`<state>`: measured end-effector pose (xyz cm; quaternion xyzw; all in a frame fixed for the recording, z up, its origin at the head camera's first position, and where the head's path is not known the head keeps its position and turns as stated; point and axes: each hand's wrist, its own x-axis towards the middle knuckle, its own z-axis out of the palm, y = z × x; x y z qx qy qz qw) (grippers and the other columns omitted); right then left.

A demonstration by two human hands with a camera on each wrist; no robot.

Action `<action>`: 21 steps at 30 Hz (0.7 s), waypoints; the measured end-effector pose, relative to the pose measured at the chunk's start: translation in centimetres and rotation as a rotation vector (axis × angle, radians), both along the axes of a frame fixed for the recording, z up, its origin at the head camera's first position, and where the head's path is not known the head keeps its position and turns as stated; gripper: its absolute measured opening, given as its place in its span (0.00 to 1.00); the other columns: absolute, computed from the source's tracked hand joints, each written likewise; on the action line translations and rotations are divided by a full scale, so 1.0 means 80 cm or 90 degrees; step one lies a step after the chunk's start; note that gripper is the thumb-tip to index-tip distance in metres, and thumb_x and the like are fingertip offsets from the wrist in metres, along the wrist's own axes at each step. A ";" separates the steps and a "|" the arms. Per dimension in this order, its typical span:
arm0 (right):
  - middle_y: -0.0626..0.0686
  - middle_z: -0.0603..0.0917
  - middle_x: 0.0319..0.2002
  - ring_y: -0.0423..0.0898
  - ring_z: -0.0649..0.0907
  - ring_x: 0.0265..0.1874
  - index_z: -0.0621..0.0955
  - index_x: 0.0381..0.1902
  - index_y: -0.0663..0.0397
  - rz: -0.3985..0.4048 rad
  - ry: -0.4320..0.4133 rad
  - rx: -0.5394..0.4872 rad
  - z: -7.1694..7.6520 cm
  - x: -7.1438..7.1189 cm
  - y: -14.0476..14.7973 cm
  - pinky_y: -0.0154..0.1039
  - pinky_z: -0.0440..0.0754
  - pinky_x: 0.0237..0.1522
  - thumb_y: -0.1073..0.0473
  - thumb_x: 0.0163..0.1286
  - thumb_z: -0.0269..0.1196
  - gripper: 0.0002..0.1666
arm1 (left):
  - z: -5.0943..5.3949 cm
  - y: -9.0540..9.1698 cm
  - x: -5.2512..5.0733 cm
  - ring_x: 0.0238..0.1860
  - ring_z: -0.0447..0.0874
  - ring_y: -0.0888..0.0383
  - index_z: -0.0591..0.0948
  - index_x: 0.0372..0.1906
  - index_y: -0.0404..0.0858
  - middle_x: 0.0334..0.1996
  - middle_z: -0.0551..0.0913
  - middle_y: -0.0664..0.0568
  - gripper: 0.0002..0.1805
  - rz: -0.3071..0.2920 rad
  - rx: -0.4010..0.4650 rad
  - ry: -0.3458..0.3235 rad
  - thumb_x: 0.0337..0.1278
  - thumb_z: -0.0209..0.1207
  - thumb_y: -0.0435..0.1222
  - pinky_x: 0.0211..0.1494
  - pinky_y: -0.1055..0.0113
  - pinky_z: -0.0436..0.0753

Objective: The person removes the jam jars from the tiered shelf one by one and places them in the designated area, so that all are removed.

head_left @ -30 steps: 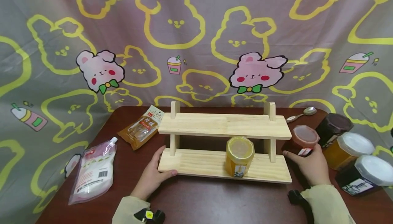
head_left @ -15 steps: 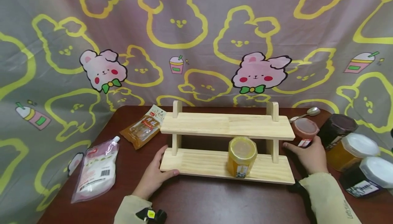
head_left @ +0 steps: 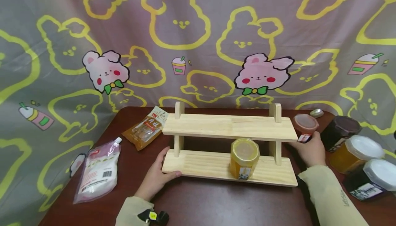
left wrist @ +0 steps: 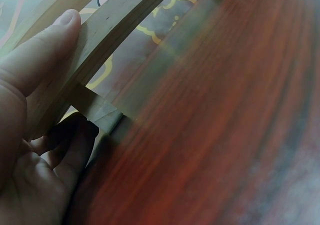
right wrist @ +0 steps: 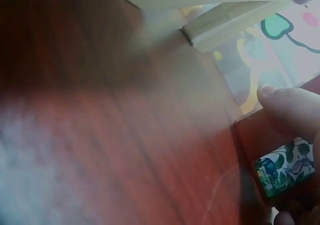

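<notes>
My left hand (head_left: 157, 177) grips the left end of a two-tier wooden shelf (head_left: 198, 164), with the thumb on top of the lower board. In the left wrist view, the thumb of the left hand (left wrist: 35, 60) lies over the wood and the other fingers curl below. Beyond the right end of the shelf, my right hand (head_left: 310, 150) holds a jar with red contents (head_left: 304, 124). That red jar (right wrist: 255, 140) shows its leaf-patterned label in the right wrist view, the thumb laid across its side. Toward the right of the lower board stands a yellow jar (head_left: 244, 159).
At the right are a dark jar with a dark lid (head_left: 340, 133), a white-lidded amber jar (head_left: 352, 153) and a white-lidded dark jar (head_left: 368, 181). A spoon (head_left: 317, 113) lies behind. On the left lie a brown packet (head_left: 145, 129) and a white spouted pouch (head_left: 99, 171).
The right hand has carried the red jar toward the table's back, and the jar now covers the spoon's handle. My left hand stays on the shelf. The head view has shifted slightly.
</notes>
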<state>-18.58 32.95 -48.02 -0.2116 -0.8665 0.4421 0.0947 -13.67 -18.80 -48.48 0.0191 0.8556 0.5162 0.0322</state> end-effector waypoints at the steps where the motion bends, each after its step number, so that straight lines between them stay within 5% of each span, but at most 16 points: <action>1: 0.78 0.64 0.67 0.71 0.67 0.64 0.51 0.75 0.71 0.002 0.000 0.001 0.000 -0.001 0.000 0.66 0.64 0.64 0.40 0.59 0.73 0.64 | 0.000 0.000 0.000 0.60 0.74 0.52 0.58 0.78 0.45 0.66 0.74 0.44 0.59 0.002 0.001 -0.001 0.40 0.80 0.46 0.62 0.53 0.70; 10: 0.76 0.61 0.69 0.72 0.65 0.65 0.48 0.77 0.68 0.036 -0.024 0.014 0.007 0.010 0.001 0.68 0.62 0.64 0.35 0.60 0.70 0.66 | 0.000 -0.002 -0.002 0.60 0.74 0.51 0.58 0.78 0.47 0.67 0.73 0.44 0.59 -0.002 0.001 0.000 0.40 0.80 0.47 0.63 0.51 0.69; 21: 0.73 0.53 0.75 0.70 0.60 0.72 0.44 0.79 0.66 0.014 -0.004 -0.108 0.012 0.051 -0.012 0.65 0.60 0.67 0.45 0.68 0.67 0.60 | -0.004 -0.002 -0.001 0.61 0.74 0.51 0.57 0.78 0.45 0.67 0.73 0.44 0.59 -0.011 0.006 0.005 0.40 0.80 0.47 0.64 0.50 0.69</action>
